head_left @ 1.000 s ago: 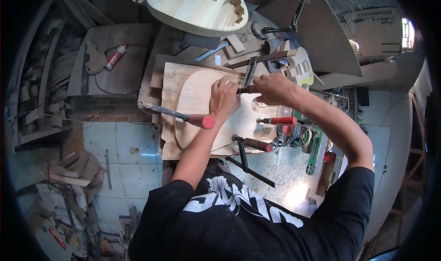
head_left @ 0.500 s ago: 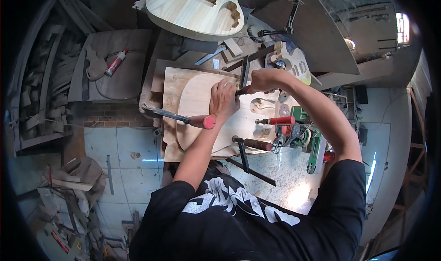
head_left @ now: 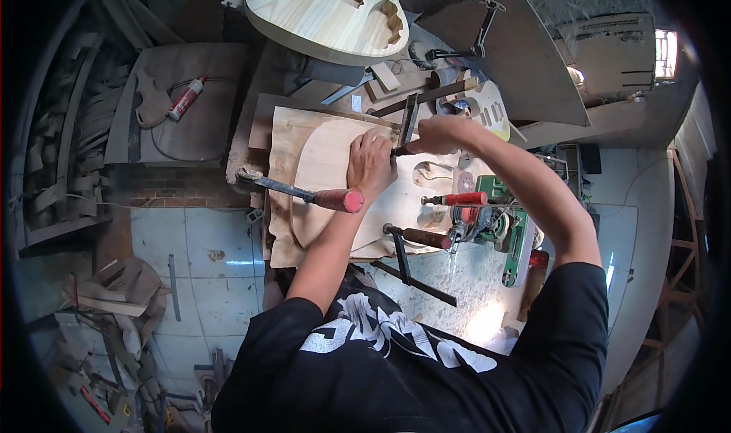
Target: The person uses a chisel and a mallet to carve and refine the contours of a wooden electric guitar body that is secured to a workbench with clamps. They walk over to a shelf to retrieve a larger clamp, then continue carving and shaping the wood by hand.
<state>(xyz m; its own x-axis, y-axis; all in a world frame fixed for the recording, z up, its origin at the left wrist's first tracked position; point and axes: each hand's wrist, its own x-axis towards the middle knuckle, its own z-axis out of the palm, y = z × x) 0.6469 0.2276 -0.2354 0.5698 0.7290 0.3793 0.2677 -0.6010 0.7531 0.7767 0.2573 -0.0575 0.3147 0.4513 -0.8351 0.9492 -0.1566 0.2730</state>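
A pale wooden panel (head_left: 324, 166) with a curved guitar-body outline lies on the bench. My left hand (head_left: 368, 164) rests open on it, fingers lying on the wood. Beside that, my right hand (head_left: 434, 134) is closed on the dark handle of an upright bar clamp (head_left: 410, 117) at the panel's upper edge; the fingers hide much of the handle. More clamps sit on the panel: one with a red-tipped handle (head_left: 337, 200) at the left, a red-handled one (head_left: 464, 199) at the right, and one with a dark red handle (head_left: 426, 237) at the front edge.
A pale guitar body (head_left: 304, 10) sits above the panel. Offcuts (head_left: 384, 80), a templated piece (head_left: 491, 109), a lamp arm (head_left: 483, 22) and green power tools (head_left: 516, 246) crowd the bench. A tube (head_left: 185, 99) lies on a board at left. Scrap wood (head_left: 114, 303) is on the floor.
My right elbow and forearm have swung inward to the left over the last second, while the hand stays on the clamp handle. My left hand stays in the same place on the panel.
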